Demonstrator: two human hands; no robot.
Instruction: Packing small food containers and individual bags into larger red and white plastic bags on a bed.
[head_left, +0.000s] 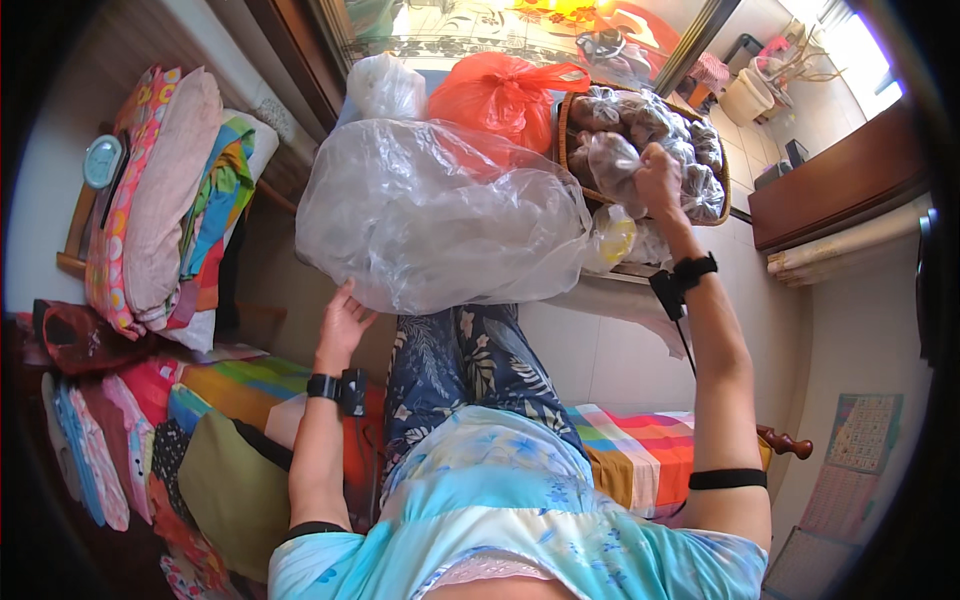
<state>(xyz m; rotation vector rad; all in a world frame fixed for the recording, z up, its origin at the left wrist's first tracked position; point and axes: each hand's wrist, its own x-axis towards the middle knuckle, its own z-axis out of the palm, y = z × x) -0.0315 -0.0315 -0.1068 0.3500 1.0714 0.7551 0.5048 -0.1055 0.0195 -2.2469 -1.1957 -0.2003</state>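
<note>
A large clear plastic bag [430, 225] lies spread and crumpled in front of me. My left hand [343, 325] is at its near left edge, fingers apart, with nothing gripped. Over at the right, my right hand [660, 182] is closed on the top of a small plastic bag [613, 165] with brownish contents I cannot make out. That bag is at a wicker basket [727, 165] filled with several similar knotted bags [655, 118]. Beyond the large clear bag sit a tied red plastic bag [500, 95] and a white plastic bag [386, 88].
A small bag with something yellow [614, 238] sits below the basket. Folded clothes and bedding [165, 200] are piled at the left. A bed with a striped cover [635, 455] is close behind me. A brown wooden cabinet [835, 185] stands at the right.
</note>
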